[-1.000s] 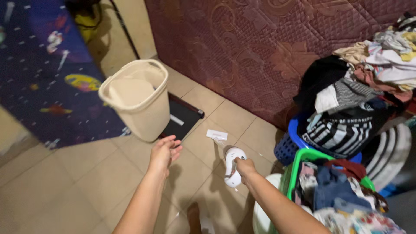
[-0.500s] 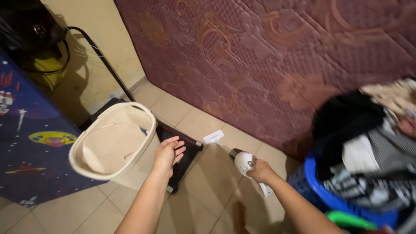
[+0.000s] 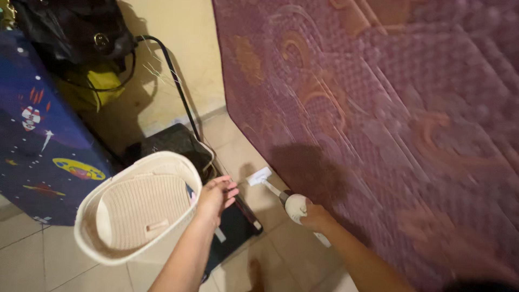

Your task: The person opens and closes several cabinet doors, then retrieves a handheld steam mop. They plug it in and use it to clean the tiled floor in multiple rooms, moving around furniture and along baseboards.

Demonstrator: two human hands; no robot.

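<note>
My right hand [image 3: 315,217] grips a small white handheld vacuum [image 3: 294,207]; its flat white nozzle [image 3: 258,176] rests on the tiled floor at the foot of a dark red quilted mattress [image 3: 389,119]. My left hand [image 3: 216,196] hovers with fingers apart, holding nothing, right beside the rim of a tilted cream plastic laundry basket [image 3: 135,213]. Below that hand lies a flat black scale-like board [image 3: 232,224].
A dark blue space-patterned cloth [image 3: 38,140] hangs at the left. A black bag [image 3: 75,32] and a yellow item hang above it by the cream wall. A black cable [image 3: 173,75] runs down the wall to a dark object [image 3: 173,143] on the floor.
My view has swung left, so the heaps of clothes and their blue and green baskets are out of sight. The vacuum nozzle has moved along the mattress foot. My left hand is closer to the cream basket.
</note>
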